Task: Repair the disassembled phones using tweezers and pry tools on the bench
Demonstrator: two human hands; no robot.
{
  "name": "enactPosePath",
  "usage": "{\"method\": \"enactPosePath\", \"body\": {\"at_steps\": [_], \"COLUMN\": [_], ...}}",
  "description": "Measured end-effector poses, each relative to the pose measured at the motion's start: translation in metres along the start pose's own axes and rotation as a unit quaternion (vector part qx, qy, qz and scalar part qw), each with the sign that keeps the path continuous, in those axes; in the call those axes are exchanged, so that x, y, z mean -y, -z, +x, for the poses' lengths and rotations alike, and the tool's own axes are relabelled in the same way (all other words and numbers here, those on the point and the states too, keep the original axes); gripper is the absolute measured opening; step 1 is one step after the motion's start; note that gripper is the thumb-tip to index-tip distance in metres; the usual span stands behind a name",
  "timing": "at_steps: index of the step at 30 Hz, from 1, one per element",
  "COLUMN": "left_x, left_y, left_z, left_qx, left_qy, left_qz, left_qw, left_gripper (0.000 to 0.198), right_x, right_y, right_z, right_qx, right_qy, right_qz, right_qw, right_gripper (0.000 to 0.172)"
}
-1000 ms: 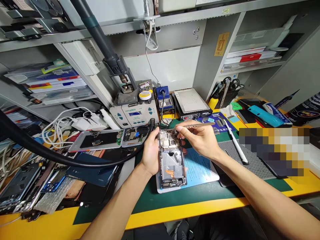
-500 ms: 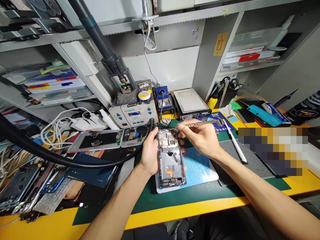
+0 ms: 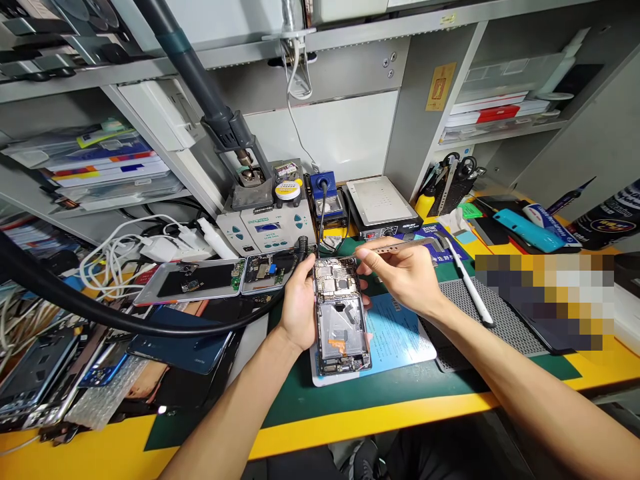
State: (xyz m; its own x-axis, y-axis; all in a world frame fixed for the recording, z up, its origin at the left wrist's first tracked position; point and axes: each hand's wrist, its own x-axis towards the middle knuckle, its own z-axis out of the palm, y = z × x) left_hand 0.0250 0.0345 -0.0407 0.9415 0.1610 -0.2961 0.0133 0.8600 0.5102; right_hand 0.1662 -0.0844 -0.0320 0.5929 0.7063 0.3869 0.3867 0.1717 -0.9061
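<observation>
The opened phone (image 3: 345, 320) I'm watching looks dull grey metal inside. Near its top edge, the tweezers (image 3: 389, 249) are bare metal. Beneath it lies a smooth, glossy blue card (image 3: 407, 340); to its right, a matt, perforated grey mat (image 3: 505, 333); to its left, a shiny dark-blue phone back (image 3: 180, 340) and crinkly plastic bubble wrap (image 3: 100, 400).

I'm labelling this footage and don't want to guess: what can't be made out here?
All in the head view:
Tip of the metal tool in the right hand: too small to tell if it touches the opened phone.
Left hand: fingers mostly hidden behind the phone.
Black can: cut off by the right edge.
Blue card: print too small to read.
</observation>
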Motion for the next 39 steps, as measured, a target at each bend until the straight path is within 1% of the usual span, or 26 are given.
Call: {"method": "enactPosePath", "body": {"at_steps": [7, 10, 16, 19, 22, 26, 32, 36, 39], "left_x": [0.0002, 0.0003, 0.0000, -0.0001, -0.0009, -0.0016, -0.0007, 0.0000, 0.0002], "left_y": [-0.0013, -0.0023, -0.0047, -0.0062, -0.0079, -0.0084, -0.0059, -0.0043, -0.0034], "left_z": [0.0002, -0.0002, -0.0007, -0.0009, -0.0018, -0.0026, -0.0012, -0.0003, -0.0001], "left_qx": [-0.023, -0.025, -0.025, -0.032, -0.037, -0.035, -0.019, -0.010, -0.010], "left_qy": [-0.011, -0.012, -0.004, -0.006, 0.006, 0.012, -0.008, -0.004, -0.007], "left_qz": [-0.009, -0.009, -0.018, -0.020, -0.021, -0.020, -0.028, -0.028, -0.026], "left_qw": [1.000, 1.000, 1.000, 0.999, 0.999, 0.999, 0.999, 1.000, 1.000], "left_gripper": [0.056, 0.056, 0.056, 0.056, 0.058, 0.060, 0.054, 0.054, 0.054], "right_x": [-0.0002, -0.0005, 0.0017, 0.0023, 0.0023, 0.0015, 0.0019, 0.0018, 0.0015], "right_y": [-0.0009, -0.0009, 0.0015, 0.0015, 0.0011, 0.0010, -0.0005, -0.0038, -0.0062], "right_z": [-0.0018, -0.0015, -0.0006, -0.0008, -0.0008, -0.0007, -0.0010, -0.0019, -0.0037], "right_qx": [0.003, 0.006, 0.004, 0.004, 0.006, 0.006, 0.003, 0.000, 0.006], "right_qy": [-0.007, -0.011, 0.016, 0.014, 0.012, 0.015, 0.016, 0.018, 0.005], "right_qz": [0.002, 0.010, -0.039, -0.046, -0.047, -0.049, -0.058, -0.044, -0.026], "right_qw": [1.000, 1.000, 0.999, 0.999, 0.999, 0.999, 0.998, 0.999, 1.000], "right_gripper": [0.032, 0.031, 0.031, 0.031, 0.032, 0.032, 0.030, 0.029, 0.027]}}
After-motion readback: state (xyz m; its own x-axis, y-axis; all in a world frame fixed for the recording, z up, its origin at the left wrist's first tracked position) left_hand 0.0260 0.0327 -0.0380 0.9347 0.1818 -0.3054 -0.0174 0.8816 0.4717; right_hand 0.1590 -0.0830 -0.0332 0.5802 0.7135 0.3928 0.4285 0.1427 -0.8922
